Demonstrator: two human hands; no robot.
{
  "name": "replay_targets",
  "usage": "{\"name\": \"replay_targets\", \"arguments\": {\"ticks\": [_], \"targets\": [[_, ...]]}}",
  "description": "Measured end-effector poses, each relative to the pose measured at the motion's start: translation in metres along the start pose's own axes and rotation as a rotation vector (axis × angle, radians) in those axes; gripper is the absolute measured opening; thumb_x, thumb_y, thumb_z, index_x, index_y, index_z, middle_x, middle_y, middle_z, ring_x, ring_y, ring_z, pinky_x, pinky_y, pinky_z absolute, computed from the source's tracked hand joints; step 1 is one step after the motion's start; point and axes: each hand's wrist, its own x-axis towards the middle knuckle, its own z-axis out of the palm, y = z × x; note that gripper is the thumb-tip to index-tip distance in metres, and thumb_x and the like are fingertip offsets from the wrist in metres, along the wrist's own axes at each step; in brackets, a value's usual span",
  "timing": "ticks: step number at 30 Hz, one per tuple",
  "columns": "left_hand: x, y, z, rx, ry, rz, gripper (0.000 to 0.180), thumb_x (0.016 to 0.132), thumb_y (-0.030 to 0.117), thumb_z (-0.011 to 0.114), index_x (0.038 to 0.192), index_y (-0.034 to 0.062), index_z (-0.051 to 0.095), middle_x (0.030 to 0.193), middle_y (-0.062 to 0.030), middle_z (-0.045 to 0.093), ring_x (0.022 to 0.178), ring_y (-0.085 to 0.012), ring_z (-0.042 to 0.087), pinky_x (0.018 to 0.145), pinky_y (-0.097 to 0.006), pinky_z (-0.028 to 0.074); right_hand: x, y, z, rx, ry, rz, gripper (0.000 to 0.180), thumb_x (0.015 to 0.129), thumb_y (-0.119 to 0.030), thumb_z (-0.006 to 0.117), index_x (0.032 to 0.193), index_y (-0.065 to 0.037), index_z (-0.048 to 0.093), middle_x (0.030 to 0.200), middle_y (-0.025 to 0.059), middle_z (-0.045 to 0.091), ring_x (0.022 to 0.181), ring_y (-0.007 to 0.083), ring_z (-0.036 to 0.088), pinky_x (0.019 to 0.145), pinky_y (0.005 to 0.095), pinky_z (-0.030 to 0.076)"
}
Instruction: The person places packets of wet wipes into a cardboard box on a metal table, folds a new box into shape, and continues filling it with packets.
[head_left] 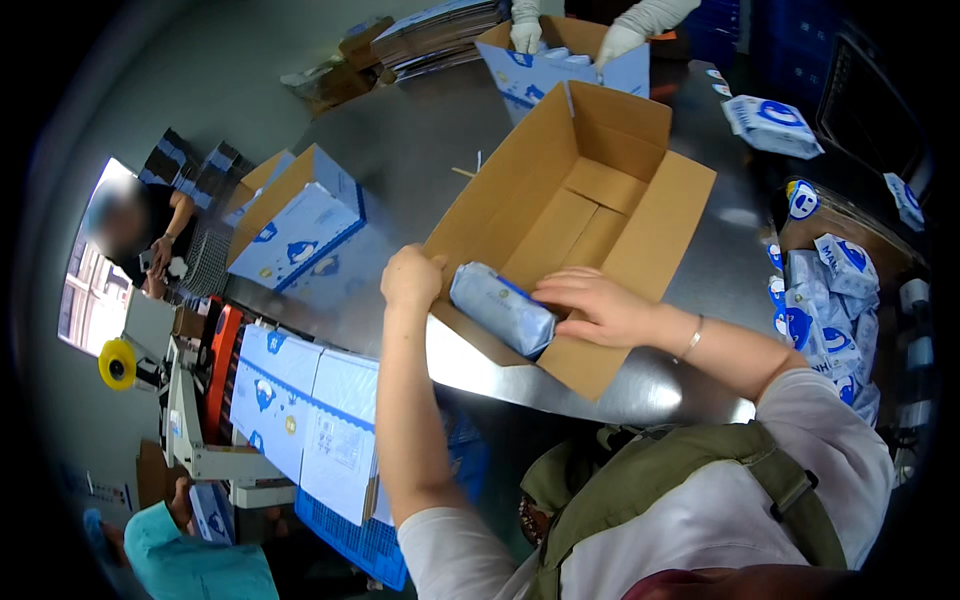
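An opened cardboard carton (606,163) lies in front of me on the metal table, its brown inside facing up and its flaps folded out. My left hand (412,279) is closed on the carton's rim at the near left corner. Inside the near end lies a soft blue-grey packet (498,306), which looks like a pack of wipes. My right hand (590,306) grips its right end, with the thumb low and the fingers over the top. Beyond the packet, the brown carton bottom shows.
Across the metal table (420,130), a co-worker's gloved hands (622,42) reach into a blue-white carton (577,72). Another carton (297,225) stands left. Similar packets (830,300) fill a bin at right; one packet (772,126) lies above it. Stacked cartons (300,400) stand lower left.
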Motion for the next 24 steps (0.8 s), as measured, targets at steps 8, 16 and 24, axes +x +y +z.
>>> {"name": "replay_targets", "arguments": {"ticks": [8, 16, 24], "targets": [[0.056, -0.092, -0.015, 0.196, -0.082, 0.050, 0.043, 0.079, 0.028, 0.071, 0.110, -0.0009, 0.064, 0.103, -0.0221, 0.066, 0.101, -0.0381, 0.062, 0.084, -0.044, 0.049, -0.153, 0.061, -0.034, -0.539, 0.237, 0.556, 0.064, 0.082, -0.030, 0.064, 0.138, -0.009, 0.042, 0.146, 0.0202, 0.034, 0.139, 0.0350, 0.025, 0.115, 0.0492, 0.017], [-0.102, 0.096, 0.054, -0.286, 0.487, 1.160, 0.024, 0.081, 0.015, 0.065, 0.102, 0.0031, 0.062, 0.101, -0.0132, 0.065, 0.095, -0.0310, 0.064, 0.082, -0.043, 0.051, -0.173, 0.075, -0.027, -0.512, 0.173, 0.744, 0.063, 0.079, -0.031, 0.064, 0.135, -0.010, 0.046, 0.142, 0.0224, 0.037, 0.137, 0.0360, 0.029, 0.113, 0.0560, 0.016], [-0.110, 0.090, 0.215, -0.175, -0.007, 0.541, 0.072, 0.082, 0.040, 0.063, 0.135, -0.0029, 0.040, 0.146, -0.0258, 0.031, 0.138, -0.0421, 0.023, 0.111, -0.056, 0.014, -0.231, 0.180, -0.290, -1.295, 0.577, 0.724, 0.080, 0.060, 0.007, 0.065, 0.135, -0.013, 0.045, 0.143, 0.0156, 0.039, 0.138, 0.0349, 0.030, 0.110, 0.0568, 0.024]]}}
